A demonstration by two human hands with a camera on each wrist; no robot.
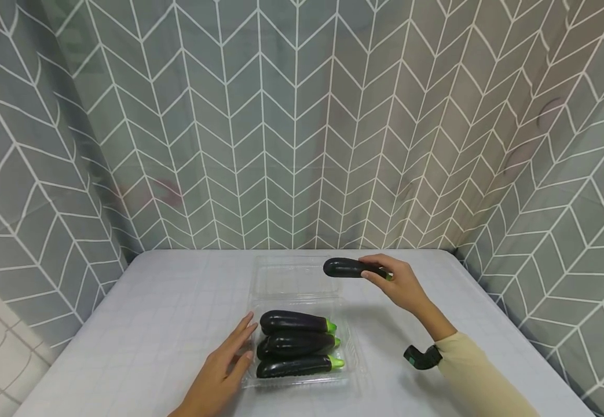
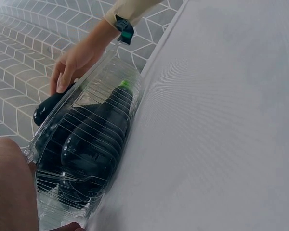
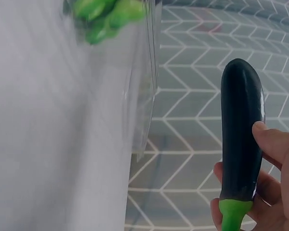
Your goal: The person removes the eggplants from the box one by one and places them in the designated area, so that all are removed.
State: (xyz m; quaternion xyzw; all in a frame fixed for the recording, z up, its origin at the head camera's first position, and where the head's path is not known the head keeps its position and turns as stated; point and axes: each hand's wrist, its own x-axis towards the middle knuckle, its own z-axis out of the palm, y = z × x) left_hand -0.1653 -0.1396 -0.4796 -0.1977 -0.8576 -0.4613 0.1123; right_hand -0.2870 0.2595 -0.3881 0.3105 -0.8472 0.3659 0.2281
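Note:
My right hand (image 1: 392,281) grips a dark purple eggplant (image 1: 346,267) near its green stem end. It holds the eggplant in the air above the right side of an open lid. Thumb and fingers close on opposite sides of that eggplant (image 3: 242,130) in the right wrist view. Three more eggplants (image 1: 291,343) lie side by side in a clear plastic clamshell container (image 1: 351,347), green ends to the right. Against the container's left side rests my left hand (image 1: 220,370), fingers extended and thumb apart. The left wrist view shows the container's ribbed wall (image 2: 98,130), with the left fingers partly hidden.
The container's transparent lid (image 1: 288,278) lies folded back toward the far table edge. A white cloth covers the table (image 1: 150,324). Grey chevron-patterned curtains (image 1: 291,127) stand behind and at both sides. A dark wrist device (image 1: 421,357) is on the right sleeve.

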